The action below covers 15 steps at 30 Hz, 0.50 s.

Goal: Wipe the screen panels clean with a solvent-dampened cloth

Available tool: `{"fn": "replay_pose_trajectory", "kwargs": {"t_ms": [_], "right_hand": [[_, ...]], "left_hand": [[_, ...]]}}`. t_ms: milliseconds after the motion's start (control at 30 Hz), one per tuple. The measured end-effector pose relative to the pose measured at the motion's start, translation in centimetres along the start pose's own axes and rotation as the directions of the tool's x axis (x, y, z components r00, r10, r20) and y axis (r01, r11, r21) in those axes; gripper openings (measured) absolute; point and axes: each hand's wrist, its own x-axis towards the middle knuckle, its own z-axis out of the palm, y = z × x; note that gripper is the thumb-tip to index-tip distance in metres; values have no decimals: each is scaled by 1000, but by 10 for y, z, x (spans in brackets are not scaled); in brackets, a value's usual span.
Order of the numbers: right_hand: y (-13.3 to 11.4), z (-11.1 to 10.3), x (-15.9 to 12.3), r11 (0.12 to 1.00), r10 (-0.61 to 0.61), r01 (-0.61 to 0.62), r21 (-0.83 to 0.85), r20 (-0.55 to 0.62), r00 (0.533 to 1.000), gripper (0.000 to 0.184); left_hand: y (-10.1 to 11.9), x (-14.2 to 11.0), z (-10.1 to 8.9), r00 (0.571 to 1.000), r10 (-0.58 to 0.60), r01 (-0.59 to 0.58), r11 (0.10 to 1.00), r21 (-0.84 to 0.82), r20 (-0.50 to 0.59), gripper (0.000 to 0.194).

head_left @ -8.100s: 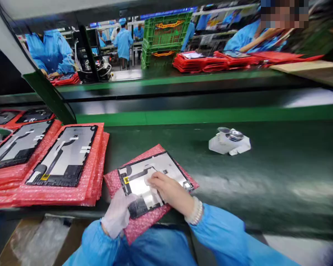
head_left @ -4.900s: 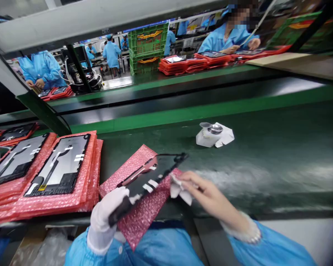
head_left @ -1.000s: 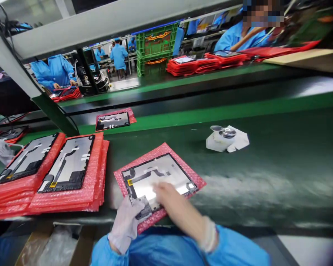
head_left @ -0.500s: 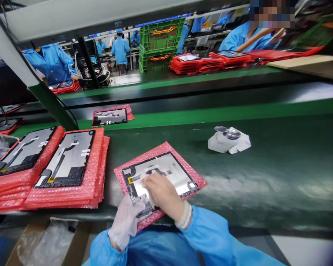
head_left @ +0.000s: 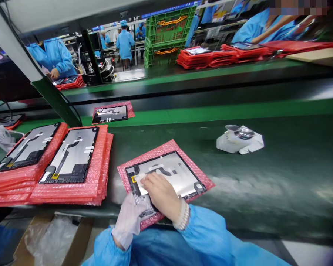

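Note:
A tablet screen panel (head_left: 180, 173), silver with a black frame, lies back side up on a pink bubble-wrap bag (head_left: 169, 146) at the bench's near edge. My left hand (head_left: 129, 218), in a white glove, grips the panel's near left corner, thumb on top. My right hand (head_left: 162, 192), bare with a beaded bracelet at the wrist, bends its fingers together onto the panel's left part, beside a yellow-framed mark. Something whitish shows at those fingertips; I cannot tell what it is.
Left stand two stacks of pink bags (head_left: 72, 192) topped with similar panels (head_left: 72, 155). Another panel (head_left: 111, 113) lies farther back. White paper (head_left: 229, 144) bears a small metal dish (head_left: 244, 133). A slanted post (head_left: 55, 101) rises at left; co-workers in blue sit beyond.
The whole view has shifted slightly. My right fingers have moved a little toward the panel's left edge, and whitish material now shows at their tips. My left hand keeps its grip.

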Motion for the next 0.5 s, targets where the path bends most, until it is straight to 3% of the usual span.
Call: {"fn": "replay_pose_trajectory", "kwargs": {"t_ms": [100,167,233,367,500], "right_hand": [[18,-14,8,996,-52,46,82,61,997,22],[33,-21,19,997,33,-33,66,-5,999,23],[46,-19,30,993,116,-115,21,-61,991,22],[76,-10,31,979,174,-171,-107,14,985,19],[108,-18,10,871,404,-415,-264,-96,910,22]], "left_hand": [[3,-1,4,998,-59,63,984,-168,26,40],[6,0,7,982,-179,189,936,-299,60,47],[8,1,10,972,-221,233,908,-347,75,55],[9,2,12,995,-34,66,925,-375,92,53],[4,3,11,995,-51,79,925,-372,84,56]]}}
